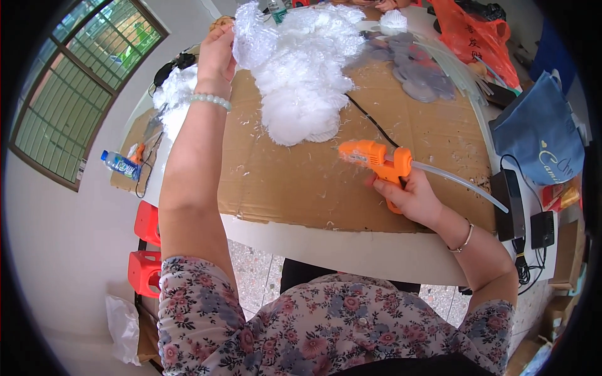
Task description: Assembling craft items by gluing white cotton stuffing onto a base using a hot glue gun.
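Note:
My right hand is wrapped round the handle of an orange hot glue gun. Its nozzle points left over the cardboard, and a long translucent glue stick sticks out of its back. Raised at the far left, my left hand pinches a white, frilly piece of shiny film by its edge. Just to the right of that piece lies a big heap of similar white fluffy pieces. A smaller white heap lies left of my left forearm.
A cardboard sheet covers much of the white table. Grey translucent discs and several glue sticks lie far right, near a red plastic bag and a blue bag. A bottle and another orange glue gun are left.

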{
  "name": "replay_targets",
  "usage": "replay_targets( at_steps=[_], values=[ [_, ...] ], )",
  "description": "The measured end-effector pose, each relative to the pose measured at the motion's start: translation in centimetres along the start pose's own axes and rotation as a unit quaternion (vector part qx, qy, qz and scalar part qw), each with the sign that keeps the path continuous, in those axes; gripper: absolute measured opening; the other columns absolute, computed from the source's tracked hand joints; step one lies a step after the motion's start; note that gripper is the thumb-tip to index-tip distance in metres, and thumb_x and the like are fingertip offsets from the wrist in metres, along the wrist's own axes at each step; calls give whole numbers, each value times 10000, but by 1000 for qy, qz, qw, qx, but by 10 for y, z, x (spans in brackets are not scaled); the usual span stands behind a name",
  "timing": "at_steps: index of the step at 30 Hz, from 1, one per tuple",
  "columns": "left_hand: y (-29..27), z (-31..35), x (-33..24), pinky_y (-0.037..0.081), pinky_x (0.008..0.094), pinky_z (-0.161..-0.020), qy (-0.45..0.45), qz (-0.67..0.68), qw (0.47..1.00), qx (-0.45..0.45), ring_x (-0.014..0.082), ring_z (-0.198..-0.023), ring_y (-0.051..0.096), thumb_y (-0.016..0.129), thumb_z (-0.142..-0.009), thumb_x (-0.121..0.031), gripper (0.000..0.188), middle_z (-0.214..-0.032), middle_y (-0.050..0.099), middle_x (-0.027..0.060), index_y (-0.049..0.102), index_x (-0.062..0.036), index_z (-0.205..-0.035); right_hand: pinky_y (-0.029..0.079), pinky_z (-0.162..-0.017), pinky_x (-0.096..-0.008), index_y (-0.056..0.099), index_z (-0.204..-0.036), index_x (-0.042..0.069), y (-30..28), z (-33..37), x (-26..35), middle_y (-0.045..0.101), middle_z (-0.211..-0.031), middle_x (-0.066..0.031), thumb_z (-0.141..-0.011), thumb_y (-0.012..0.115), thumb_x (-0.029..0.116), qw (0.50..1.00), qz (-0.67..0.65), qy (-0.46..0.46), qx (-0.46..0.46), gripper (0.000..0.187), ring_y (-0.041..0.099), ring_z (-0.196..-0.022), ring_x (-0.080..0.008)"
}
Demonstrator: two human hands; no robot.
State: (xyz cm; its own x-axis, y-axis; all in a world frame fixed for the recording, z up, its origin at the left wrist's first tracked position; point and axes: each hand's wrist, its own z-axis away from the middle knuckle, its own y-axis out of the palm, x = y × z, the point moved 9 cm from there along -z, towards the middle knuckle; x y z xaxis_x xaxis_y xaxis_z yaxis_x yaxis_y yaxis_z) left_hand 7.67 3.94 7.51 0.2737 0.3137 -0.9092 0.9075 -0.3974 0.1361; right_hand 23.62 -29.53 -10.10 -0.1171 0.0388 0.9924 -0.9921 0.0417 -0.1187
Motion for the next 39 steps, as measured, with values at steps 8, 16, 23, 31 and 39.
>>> replay_targets(
  at_steps=[8,16,23,31,39],
  values=[
    [-9,122,0,496,245,-740,-84,-17,995,45,111,-807,606,527,-928,-89,176,-930,652,49,607,28,-1032,462,-706,-229,556,-1202,11,-31,-4,16,666,-1021,-58,-934,532,123,994,-30,-79,-75,291,567,-806,-69],
    [52,250,38,470,302,-862,1,-351,876,332,219,-988,618,517,-964,-373,405,-1054,669,131,601,-56,-1203,494,-749,-255,569,-1218,-7,-66,0,36,637,-1162,-86,-955,505,190,975,-65,-144,-157,334,621,-934,-114],
    [-5,232,62,509,332,-789,-13,-473,858,199,283,-891,666,600,-900,-348,378,-969,693,153,651,-48,-1125,528,-799,-305,561,-1219,-11,-32,0,32,618,-1171,-97,-952,512,185,980,-105,-142,-96,335,638,-978,-160],
    [26,247,61,498,414,-676,42,-520,835,173,310,-764,628,681,-770,-200,187,-777,653,113,628,-46,-861,537,-826,-319,549,-1221,-26,1,-11,30,631,-1106,-125,-942,531,194,991,-120,-63,-24,355,644,-976,-189],
    [39,268,2,499,393,-750,231,-553,790,132,314,-912,598,705,-704,-99,297,-956,631,128,655,-84,-997,528,-817,-315,537,-1243,-11,1,-13,30,588,-1194,-85,-946,531,168,990,-118,-68,-20,347,637,-988,-197]
  ],
)
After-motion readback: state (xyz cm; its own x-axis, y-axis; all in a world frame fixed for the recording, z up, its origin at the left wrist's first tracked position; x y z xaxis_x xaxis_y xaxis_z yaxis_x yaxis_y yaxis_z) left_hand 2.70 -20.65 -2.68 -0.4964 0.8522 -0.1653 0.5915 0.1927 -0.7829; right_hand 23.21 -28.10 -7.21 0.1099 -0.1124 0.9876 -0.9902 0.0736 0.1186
